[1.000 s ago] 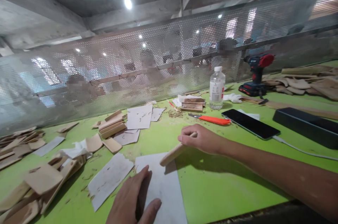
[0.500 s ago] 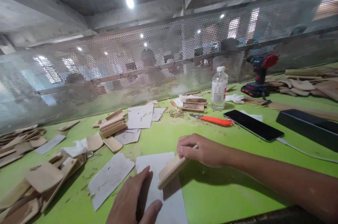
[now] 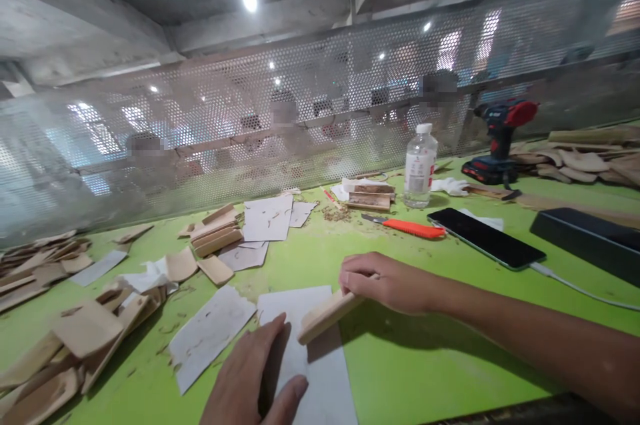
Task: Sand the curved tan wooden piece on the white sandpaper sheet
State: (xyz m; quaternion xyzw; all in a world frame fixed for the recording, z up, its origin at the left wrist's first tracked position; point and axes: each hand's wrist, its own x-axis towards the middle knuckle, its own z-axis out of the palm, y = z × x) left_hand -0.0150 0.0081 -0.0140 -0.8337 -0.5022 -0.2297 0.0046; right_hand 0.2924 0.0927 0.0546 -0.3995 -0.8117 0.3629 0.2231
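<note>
My right hand (image 3: 385, 281) grips a flat pale wooden piece (image 3: 327, 315) and holds its lower edge against a white sheet (image 3: 320, 371) that lies on the green table (image 3: 410, 365). My left hand (image 3: 253, 381) rests flat on the near left part of that sheet, fingers spread, pinning it down. A second white sheet (image 3: 210, 335) with brown marks lies just to the left.
Piles of wooden pieces (image 3: 65, 345) lie at the left, a small stack (image 3: 217, 235) further back. An orange utility knife (image 3: 407, 228), a phone (image 3: 485, 245) on a cable, a plastic bottle (image 3: 419, 168), a red drill (image 3: 500, 138) and a black box (image 3: 585, 241) sit right. Perforated metal screen (image 3: 300, 118) behind.
My right hand has drawn the wooden piece nearer across the white sheet and then pushed it slightly back. My left hand has stayed on the sheet.
</note>
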